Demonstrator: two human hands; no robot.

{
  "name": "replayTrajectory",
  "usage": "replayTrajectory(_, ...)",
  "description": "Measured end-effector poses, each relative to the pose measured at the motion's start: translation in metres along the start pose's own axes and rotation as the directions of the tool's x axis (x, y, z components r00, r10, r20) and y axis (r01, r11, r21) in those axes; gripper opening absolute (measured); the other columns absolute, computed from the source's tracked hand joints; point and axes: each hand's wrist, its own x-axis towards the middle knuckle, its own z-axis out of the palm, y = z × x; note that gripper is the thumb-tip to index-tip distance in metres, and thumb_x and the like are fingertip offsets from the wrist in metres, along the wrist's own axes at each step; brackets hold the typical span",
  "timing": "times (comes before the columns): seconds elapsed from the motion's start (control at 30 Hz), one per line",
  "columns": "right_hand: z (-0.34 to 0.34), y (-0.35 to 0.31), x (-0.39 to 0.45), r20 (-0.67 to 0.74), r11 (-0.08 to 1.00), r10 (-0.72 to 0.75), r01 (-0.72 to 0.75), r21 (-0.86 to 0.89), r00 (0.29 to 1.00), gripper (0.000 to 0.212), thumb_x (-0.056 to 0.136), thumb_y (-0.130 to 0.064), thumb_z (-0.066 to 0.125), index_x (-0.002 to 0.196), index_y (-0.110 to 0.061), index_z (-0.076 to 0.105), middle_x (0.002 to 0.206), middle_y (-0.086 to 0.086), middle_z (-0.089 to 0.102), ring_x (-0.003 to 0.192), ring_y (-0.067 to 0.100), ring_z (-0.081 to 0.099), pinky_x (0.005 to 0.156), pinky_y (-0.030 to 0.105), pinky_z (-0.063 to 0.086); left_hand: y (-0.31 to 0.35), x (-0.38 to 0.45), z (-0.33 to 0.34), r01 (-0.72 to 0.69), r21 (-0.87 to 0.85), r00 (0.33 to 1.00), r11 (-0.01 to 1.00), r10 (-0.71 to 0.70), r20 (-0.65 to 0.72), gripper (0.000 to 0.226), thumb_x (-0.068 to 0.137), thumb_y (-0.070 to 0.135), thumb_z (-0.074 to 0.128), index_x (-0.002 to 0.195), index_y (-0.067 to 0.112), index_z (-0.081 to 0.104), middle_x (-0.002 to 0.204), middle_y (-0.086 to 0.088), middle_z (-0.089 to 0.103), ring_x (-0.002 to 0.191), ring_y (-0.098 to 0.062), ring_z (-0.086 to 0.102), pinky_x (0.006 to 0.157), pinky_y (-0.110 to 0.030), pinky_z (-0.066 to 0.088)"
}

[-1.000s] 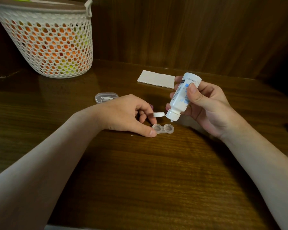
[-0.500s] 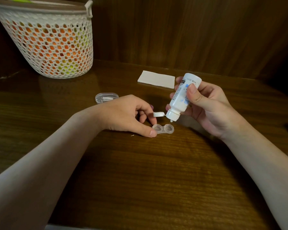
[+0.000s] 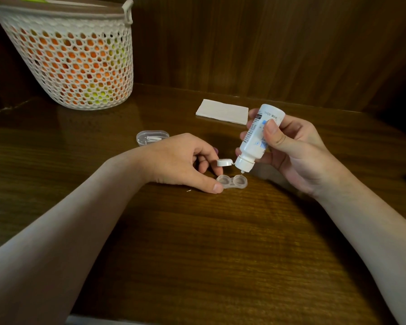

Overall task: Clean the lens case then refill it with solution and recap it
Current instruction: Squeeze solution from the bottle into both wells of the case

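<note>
Head view: lens case (image 3: 231, 181) flat on table (image 3: 220, 242), uncapped. My left hand (image 3: 185, 160) pinches case's left end. My right hand (image 3: 288, 148) grips inverted solution bottle (image 3: 259, 137), nozzle just above case's right well. Risk: hard squeeze overfills well, spilling beside case.

Home, wooden table (image 3: 197, 242), wood-panelled wall (image 3: 267, 43), mesh storage basket (image 3: 75, 66)

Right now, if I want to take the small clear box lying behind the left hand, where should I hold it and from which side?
Hold the clear box across its two long sides, coming from above. It lies flat on the table and is low and oval, so its top gives no hold. Its left end is free; the left hand lies close at its right.
</note>
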Motion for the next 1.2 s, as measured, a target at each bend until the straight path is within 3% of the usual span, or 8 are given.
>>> replayTrajectory(0.17, 0.0005, -0.0004, -0.0002, -0.001, 1.0, -0.006, 0.006, 0.0, 1.0, 0.037, 0.092, -0.023, 0.068, 0.128, -0.012, 0.07, 0.118, 0.008, 0.077, 0.12, 0.037, 0.072, 0.092, 0.055, 0.064, -0.0001, 0.0008, 0.0, -0.002, 0.005, 1.0, 1.0, 0.002, -0.001, 0.021, 0.083, 0.035, 0.089, 0.101, 0.031, 0.078, 0.083, 0.008, 0.065, 0.06, 0.008, 0.056, 0.053, -0.007, 0.043)
replayTrajectory(0.6, 0.0006, -0.0007, 0.0011, -0.009, 1.0, -0.005, 0.005, -0.004, 1.0, 0.05, 0.084, -0.036, 0.084, 0.127, -0.014, 0.072, 0.117, 0.009, 0.076, 0.119, 0.04, 0.071, 0.093, 0.056, 0.063, -0.0009, 0.0009, -0.0002, -0.008, -0.007, 1.0, 1.0, 0.008, 0.007, 0.021, 0.083, 0.034, 0.089, 0.102, 0.03, 0.079, 0.081, 0.009, 0.064, 0.06, 0.007, 0.055, 0.052, -0.008, 0.043)
replayTrajectory(0.73, 0.0014, 0.0008, 0.0037, -0.017, 0.999, -0.002, 0.003, 0.039, 1.0, 0.058, 0.082, -0.037, 0.081, 0.133, -0.012, 0.069, 0.116, 0.005, 0.076, 0.119, 0.032, 0.071, 0.095, 0.058, 0.062, -0.0003, 0.0012, 0.0002, -0.01, -0.003, 1.0, 1.0, 0.01, 0.013, 0.021, 0.084, 0.034, 0.089, 0.102, 0.03, 0.079, 0.082, 0.009, 0.063, 0.06, 0.006, 0.055, 0.053, -0.009, 0.044)
replayTrajectory(0.93, 0.0023, 0.0013, 0.0035, 0.02, 0.982, -0.04, 0.035, 0.187, 0.999, 0.039, 0.092, -0.028, 0.076, 0.13, -0.017, 0.072, 0.118, 0.002, 0.076, 0.113, 0.027, 0.074, 0.093, 0.048, 0.064, -0.0016, 0.0014, 0.0002, 0.003, 0.007, 1.0, 1.0, -0.003, -0.001, 0.023, 0.082, 0.036, 0.089, 0.102, 0.031, 0.078, 0.079, 0.016, 0.061, 0.061, 0.007, 0.054, 0.054, -0.01, 0.044)
replayTrajectory(1.07, 0.0051, 0.0016, 0.0034, 0.069, 0.98, -0.034, 0.019, 0.197, 0.997, 0.057, 0.085, -0.025, 0.085, 0.137, -0.017, 0.065, 0.118, 0.003, 0.075, 0.116, 0.031, 0.073, 0.089, 0.039, 0.065, -0.0013, 0.002, -0.0001, 0.009, 0.007, 1.0, 1.0, -0.009, 0.004, 0.024, 0.082, 0.037, 0.089, 0.103, 0.031, 0.078, 0.082, 0.011, 0.062, 0.062, 0.006, 0.054, 0.054, -0.011, 0.044)
replayTrajectory(1.2, 0.0069, 0.0011, 0.0023, 0.09, 0.983, -0.018, 0.001, 0.183, 0.996, 0.058, 0.088, -0.024, 0.077, 0.142, -0.012, 0.06, 0.118, 0.004, 0.076, 0.114, 0.027, 0.074, 0.094, 0.041, 0.063, -0.001, 0.0021, 0.0001, -0.003, 0.035, 1.0, 0.999, 0.002, 0.007, 0.022, 0.084, 0.038, 0.088, 0.102, 0.031, 0.077, 0.083, 0.007, 0.062, 0.061, 0.007, 0.055, 0.053, -0.009, 0.042)
